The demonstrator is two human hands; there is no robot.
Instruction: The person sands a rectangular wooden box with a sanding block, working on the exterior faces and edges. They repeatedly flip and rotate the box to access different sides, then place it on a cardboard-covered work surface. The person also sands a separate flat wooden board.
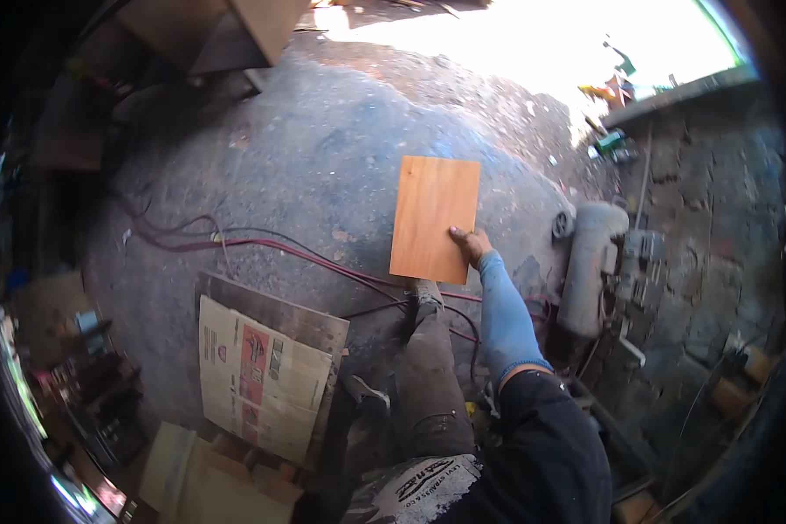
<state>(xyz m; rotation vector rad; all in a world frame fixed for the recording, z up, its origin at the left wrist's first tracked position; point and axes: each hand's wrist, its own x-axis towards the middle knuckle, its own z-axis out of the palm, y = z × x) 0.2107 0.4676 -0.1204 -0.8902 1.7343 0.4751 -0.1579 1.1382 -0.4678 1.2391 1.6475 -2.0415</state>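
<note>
Grey floor (pixel 323 157) is crossed by hoses (pixel 272 243); a wooden board (pixel 432 210) is held raised, clamped in the right hand (pixel 474 245), not yet set down; the left grip, unseen, cannot be judged.

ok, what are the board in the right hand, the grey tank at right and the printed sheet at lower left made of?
Board in the right hand: wood or wood veneer, smooth; orange-brown with faint grain.
Grey tank: probably metal, dull finish; rounded cylindrical body.
Printed sheet: likely cardboard, matte; tan, thin, with red printing.
</note>
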